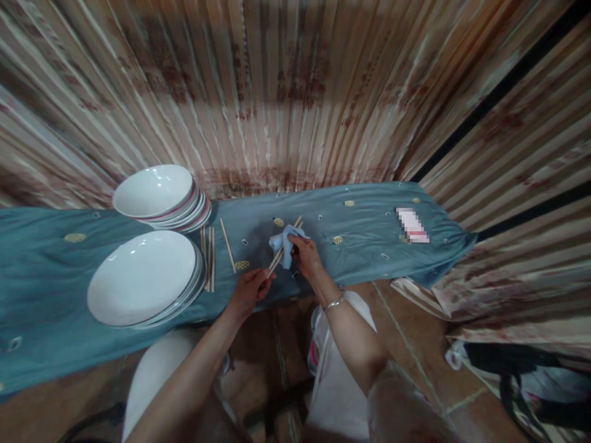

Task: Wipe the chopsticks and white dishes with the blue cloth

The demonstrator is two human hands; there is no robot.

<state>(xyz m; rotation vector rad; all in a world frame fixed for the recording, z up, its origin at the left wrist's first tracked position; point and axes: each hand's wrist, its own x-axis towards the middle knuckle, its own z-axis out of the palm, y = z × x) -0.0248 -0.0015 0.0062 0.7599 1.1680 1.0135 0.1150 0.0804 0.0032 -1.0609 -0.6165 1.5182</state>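
Note:
My left hand [250,289] is closed around the lower ends of a pair of chopsticks [276,261], which slant up and away to the right. Higher on the same sticks, my right hand [305,253] pinches a light blue cloth [289,243] that wraps around them; their far tips poke out beyond it. To the left, a single chopstick [228,245] lies on the blue tablecloth [318,212]. Several more chopsticks [211,258] lie side by side next to the dishes.
Two stacks stand on the left: white bowls [154,192] at the back and white plates [141,280] in front. A blurred-out pink and white item [412,226] lies at the right end. Pleated curtains [286,123] hang behind, and a dark bag [508,363] rests low at right.

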